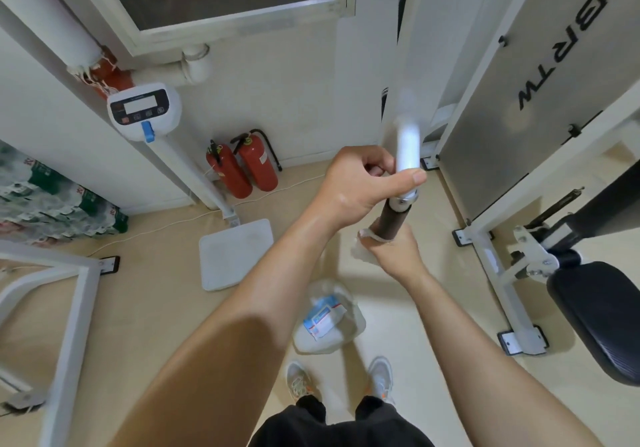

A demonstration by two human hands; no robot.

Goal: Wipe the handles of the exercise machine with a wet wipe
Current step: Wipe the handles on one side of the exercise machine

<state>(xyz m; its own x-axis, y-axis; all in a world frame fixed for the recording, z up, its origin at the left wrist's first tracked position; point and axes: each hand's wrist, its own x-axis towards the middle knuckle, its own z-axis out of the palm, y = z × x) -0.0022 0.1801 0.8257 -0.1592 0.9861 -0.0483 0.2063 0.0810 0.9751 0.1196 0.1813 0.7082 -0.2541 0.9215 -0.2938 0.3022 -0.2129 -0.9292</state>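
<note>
A white bar (408, 145) of the exercise machine hangs in front of me and ends in a dark brown grip handle (393, 223). My left hand (360, 183) is closed around the white bar just above the handle's metal collar. My right hand (391, 252) is wrapped around the lower end of the dark handle with a white wet wipe (360, 251) bunched between palm and grip. The wipe pokes out on the left side of my fist.
A wet-wipe pack in a plastic bag (327, 318) lies on the floor by my shoes. Two red fire extinguishers (242, 166) stand against the wall. A white scale (235, 252) sits on the floor to the left. The machine's frame and black pad (595, 311) are on the right.
</note>
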